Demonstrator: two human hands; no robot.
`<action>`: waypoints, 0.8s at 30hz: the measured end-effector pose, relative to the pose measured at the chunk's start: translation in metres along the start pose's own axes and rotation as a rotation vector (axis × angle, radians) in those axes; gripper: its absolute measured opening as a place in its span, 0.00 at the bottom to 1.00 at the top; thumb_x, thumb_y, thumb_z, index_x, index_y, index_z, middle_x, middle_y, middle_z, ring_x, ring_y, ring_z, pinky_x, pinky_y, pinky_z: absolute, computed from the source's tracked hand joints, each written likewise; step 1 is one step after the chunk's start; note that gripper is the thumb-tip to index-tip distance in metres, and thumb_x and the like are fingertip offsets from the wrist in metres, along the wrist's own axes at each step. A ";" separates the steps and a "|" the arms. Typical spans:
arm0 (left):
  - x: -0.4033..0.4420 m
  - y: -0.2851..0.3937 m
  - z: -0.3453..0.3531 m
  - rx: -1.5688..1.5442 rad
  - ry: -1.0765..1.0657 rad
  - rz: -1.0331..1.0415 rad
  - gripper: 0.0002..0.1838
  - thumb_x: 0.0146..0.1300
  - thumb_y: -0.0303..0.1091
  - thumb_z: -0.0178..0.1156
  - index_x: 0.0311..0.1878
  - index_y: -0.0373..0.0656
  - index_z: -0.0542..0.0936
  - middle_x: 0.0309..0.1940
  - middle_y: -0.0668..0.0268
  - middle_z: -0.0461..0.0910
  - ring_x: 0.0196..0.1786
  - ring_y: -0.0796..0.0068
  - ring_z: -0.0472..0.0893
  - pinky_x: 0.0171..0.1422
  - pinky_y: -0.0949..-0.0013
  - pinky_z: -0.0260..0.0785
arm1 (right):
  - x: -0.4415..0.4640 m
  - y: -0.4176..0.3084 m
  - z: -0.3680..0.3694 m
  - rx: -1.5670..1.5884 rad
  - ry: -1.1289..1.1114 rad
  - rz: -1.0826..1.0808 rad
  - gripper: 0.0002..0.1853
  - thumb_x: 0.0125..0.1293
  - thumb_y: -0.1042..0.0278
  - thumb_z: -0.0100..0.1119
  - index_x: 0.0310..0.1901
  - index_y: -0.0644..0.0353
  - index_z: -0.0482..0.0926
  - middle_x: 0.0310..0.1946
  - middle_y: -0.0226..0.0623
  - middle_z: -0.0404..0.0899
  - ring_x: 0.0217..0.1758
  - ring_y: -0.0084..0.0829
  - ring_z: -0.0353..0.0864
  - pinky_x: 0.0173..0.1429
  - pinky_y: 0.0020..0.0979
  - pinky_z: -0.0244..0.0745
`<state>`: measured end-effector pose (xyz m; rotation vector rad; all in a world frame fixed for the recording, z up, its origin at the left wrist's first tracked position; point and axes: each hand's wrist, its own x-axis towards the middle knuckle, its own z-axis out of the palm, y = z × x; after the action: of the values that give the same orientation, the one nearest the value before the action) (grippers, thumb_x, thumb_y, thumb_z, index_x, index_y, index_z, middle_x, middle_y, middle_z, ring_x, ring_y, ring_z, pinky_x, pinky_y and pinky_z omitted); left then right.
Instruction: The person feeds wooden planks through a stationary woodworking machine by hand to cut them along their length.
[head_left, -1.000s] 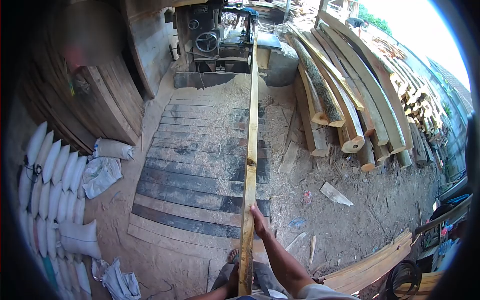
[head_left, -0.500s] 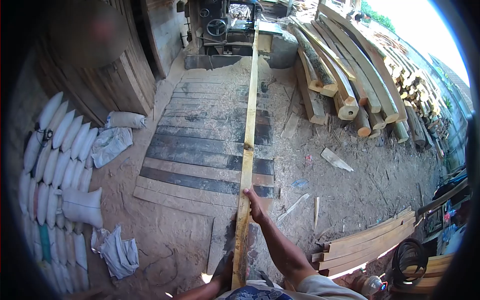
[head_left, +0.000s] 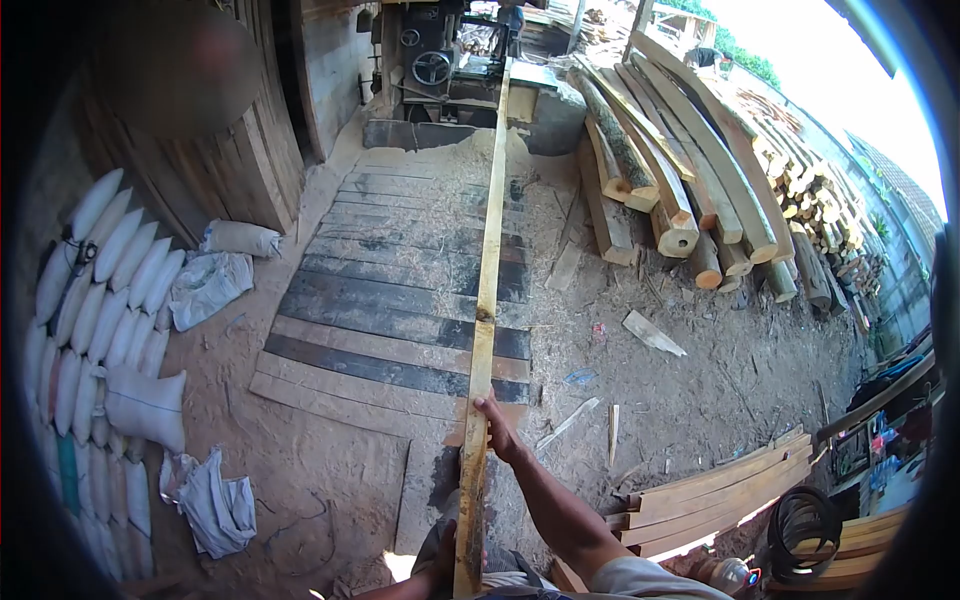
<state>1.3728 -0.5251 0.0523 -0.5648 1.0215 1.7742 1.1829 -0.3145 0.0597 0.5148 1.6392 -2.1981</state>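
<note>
A long, narrow wooden plank (head_left: 487,290) runs from my body away to the band saw machine (head_left: 432,70) at the far end, where its tip lies at the machine's table. My right hand (head_left: 499,428) grips the plank's right edge about midway along the near part, thumb on top. Close to my waist, my left hand (head_left: 440,562) is closed around the near end from the left, partly hidden by the wood. A dark knot marks the plank's upper face.
Dark floor boards (head_left: 400,285) dusted with sawdust lie under the plank. Stacked white sacks (head_left: 105,330) stand left, squared logs (head_left: 680,190) right. Cut planks (head_left: 720,500) and a coiled dark band (head_left: 803,533) lie at lower right. A person stands at upper left, face blurred.
The view has tilted up slightly and shifted right, so the scene sits lower and further left. Both hands keep their hold on the plank, which shows little movement of its own.
</note>
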 end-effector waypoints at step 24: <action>0.136 0.163 0.031 -0.129 -0.076 -0.167 0.38 0.69 0.71 0.41 0.57 0.43 0.73 0.35 0.55 0.81 0.37 0.59 0.85 0.44 0.59 0.80 | 0.182 -0.119 -0.059 0.010 0.110 0.038 0.54 0.61 0.35 0.59 0.81 0.39 0.39 0.58 0.38 0.75 0.53 0.37 0.78 0.45 0.43 0.78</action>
<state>1.1707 -0.4568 0.0309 -0.6386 0.7883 1.7081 0.9713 -0.2372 0.0549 0.6756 1.6590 -2.1868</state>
